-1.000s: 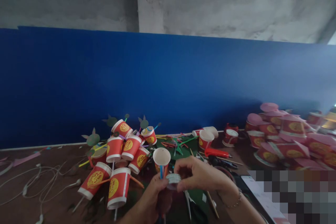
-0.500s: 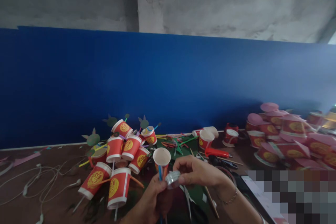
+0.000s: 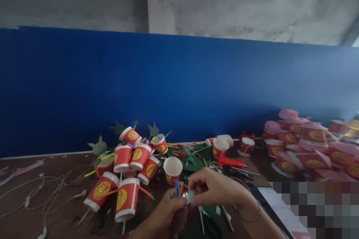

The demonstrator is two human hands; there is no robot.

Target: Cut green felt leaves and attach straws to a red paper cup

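Observation:
My left hand [image 3: 169,209] is closed around a blue straw [image 3: 177,188] and an orange straw [image 3: 181,189], whose upper ends stick out above the fingers. Its thumb meets a small roll of clear tape [image 3: 189,196]. From the other side, my right hand [image 3: 215,188] pinches the same roll between thumb and curled fingers. Just beyond the hands an upright red paper cup [image 3: 172,175] with a white rim stands with its mouth up. Whether a strip of tape is pulled out cannot be made out.
Red cups with straws [image 3: 126,199] are heaped at left, beside white earphones [image 3: 82,194]. Scissors [image 3: 209,224], a red cutter [image 3: 232,162], loose straws [image 3: 182,153] and a phone [image 3: 277,209] lie about. Pink-trimmed cups [image 3: 314,134] fill the right. A blue panel [image 3: 168,89] stands behind.
The tape roll has tilted and shows less of its round side. My left hand and the straws have shifted slightly right, and the straws now stick out less. The cups have stayed put.

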